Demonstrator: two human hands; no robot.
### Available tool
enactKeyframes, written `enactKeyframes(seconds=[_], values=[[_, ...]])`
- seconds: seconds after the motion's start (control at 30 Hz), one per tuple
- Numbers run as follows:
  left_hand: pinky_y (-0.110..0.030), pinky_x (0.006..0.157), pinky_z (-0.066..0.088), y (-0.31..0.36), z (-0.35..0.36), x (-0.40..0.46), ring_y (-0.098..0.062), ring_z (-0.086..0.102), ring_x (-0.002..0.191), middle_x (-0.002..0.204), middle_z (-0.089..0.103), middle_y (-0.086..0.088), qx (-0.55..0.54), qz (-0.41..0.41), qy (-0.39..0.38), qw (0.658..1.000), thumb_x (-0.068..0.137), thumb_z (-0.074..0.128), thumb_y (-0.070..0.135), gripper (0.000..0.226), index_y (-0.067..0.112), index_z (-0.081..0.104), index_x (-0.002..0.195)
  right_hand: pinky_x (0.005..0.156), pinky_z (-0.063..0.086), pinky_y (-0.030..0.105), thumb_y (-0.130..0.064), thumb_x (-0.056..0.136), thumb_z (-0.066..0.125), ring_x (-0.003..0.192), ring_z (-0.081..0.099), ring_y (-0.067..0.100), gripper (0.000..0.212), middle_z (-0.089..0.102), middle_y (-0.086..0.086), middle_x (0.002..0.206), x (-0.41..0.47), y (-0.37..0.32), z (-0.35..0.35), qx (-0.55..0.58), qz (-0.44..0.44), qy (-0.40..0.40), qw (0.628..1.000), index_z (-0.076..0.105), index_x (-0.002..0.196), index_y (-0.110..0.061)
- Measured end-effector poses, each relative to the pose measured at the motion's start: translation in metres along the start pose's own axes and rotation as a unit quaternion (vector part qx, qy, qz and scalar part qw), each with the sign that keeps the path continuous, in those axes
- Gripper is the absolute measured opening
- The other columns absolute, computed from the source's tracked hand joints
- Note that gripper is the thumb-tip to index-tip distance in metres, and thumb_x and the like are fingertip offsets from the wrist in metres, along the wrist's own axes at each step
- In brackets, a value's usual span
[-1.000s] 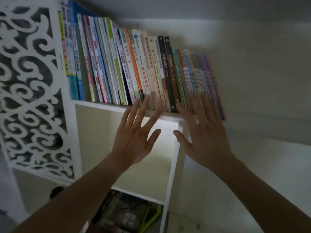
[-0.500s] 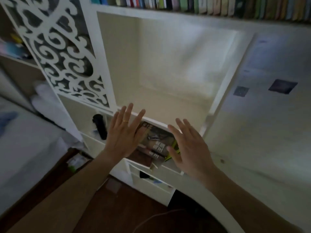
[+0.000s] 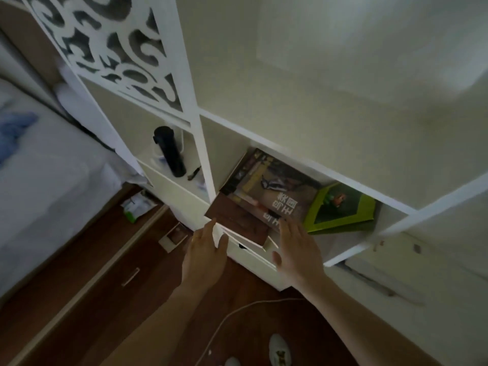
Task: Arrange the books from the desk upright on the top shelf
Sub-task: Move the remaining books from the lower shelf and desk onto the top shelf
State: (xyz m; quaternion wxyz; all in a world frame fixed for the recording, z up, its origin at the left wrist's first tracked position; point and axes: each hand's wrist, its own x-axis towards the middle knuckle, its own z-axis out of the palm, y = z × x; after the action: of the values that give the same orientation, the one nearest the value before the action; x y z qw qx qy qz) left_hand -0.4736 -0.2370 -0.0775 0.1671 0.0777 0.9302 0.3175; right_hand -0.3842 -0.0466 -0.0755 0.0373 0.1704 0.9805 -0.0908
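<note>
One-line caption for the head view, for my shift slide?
Both open hands, left hand and right hand, reach toward a stack of books lying flat in a low white compartment.

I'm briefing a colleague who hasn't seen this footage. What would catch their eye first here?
Probably the stack of books lying flat in a low white cubby, with a green-framed book beside it on the right. Both open hands, the left hand and the right hand, reach toward the stack. A black bottle stands in the cubby to the left.

White shelf unit (image 3: pixel 303 165), flat book stack (image 3: pixel 266 191), green book (image 3: pixel 343 210), black bottle (image 3: pixel 169 151)
</note>
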Motion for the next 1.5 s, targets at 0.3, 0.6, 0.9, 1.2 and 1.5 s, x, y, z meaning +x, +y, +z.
enactKeyframes(seconds=[0.3,0.6,0.9,1.2,1.5], values=[[-0.033,0.1,0.046,-0.014,0.04,0.011,-0.022,0.056,0.125,0.14,0.056,-0.004,-0.066,-0.028,-0.012,0.997,0.103,0.051,0.038,0.047,0.021,0.047,0.146,0.102,0.053,0.048,-0.012,0.072,0.085,0.13,0.056,0.038,0.073,0.058,0.024,0.141,0.077,0.014,0.043,-0.081,0.015,0.031,0.996,0.056,0.138,0.0],[-0.04,0.086,0.06,0.037,0.027,0.018,-0.02,0.075,0.088,0.095,0.078,0.0,-0.364,-0.087,-0.036,0.927,0.104,0.049,0.05,0.033,0.023,0.068,0.111,0.076,0.054,0.043,-0.008,0.084,0.07,0.09,0.065,0.03,0.034,0.072,0.009,0.101,0.049,-0.012,0.011,-0.055,-0.031,0.172,0.983,0.068,0.117,-0.01],[-0.037,0.072,0.064,0.009,0.035,0.017,-0.019,0.074,0.095,0.118,0.069,-0.004,-0.399,-0.142,-0.016,0.906,0.09,0.063,0.005,0.052,0.027,0.045,0.133,0.104,0.042,0.027,-0.065,0.096,0.041,0.123,0.051,0.013,0.057,0.06,-0.006,0.131,-0.005,-0.013,0.002,0.214,-0.084,-0.009,0.973,0.062,0.133,-0.025],[-0.043,0.072,0.063,-0.006,-0.003,0.019,-0.033,0.077,0.092,0.104,0.078,-0.012,-0.523,-0.154,-0.085,0.834,0.094,0.06,-0.004,0.04,0.023,0.067,0.123,0.091,0.059,0.039,-0.028,0.102,0.062,0.11,0.068,0.018,0.028,0.068,-0.002,0.125,0.042,0.007,-0.006,0.569,0.224,-0.182,0.77,0.064,0.13,-0.025],[-0.035,0.077,0.063,0.024,0.004,0.027,-0.021,0.076,0.098,0.11,0.078,-0.001,-0.443,-0.04,-0.147,0.884,0.1,0.062,0.019,0.036,0.033,0.053,0.132,0.084,0.063,0.045,-0.02,0.104,0.057,0.102,0.072,0.022,0.026,0.07,0.002,0.121,0.029,0.007,-0.007,0.632,0.276,-0.082,0.719,0.062,0.129,-0.029]])
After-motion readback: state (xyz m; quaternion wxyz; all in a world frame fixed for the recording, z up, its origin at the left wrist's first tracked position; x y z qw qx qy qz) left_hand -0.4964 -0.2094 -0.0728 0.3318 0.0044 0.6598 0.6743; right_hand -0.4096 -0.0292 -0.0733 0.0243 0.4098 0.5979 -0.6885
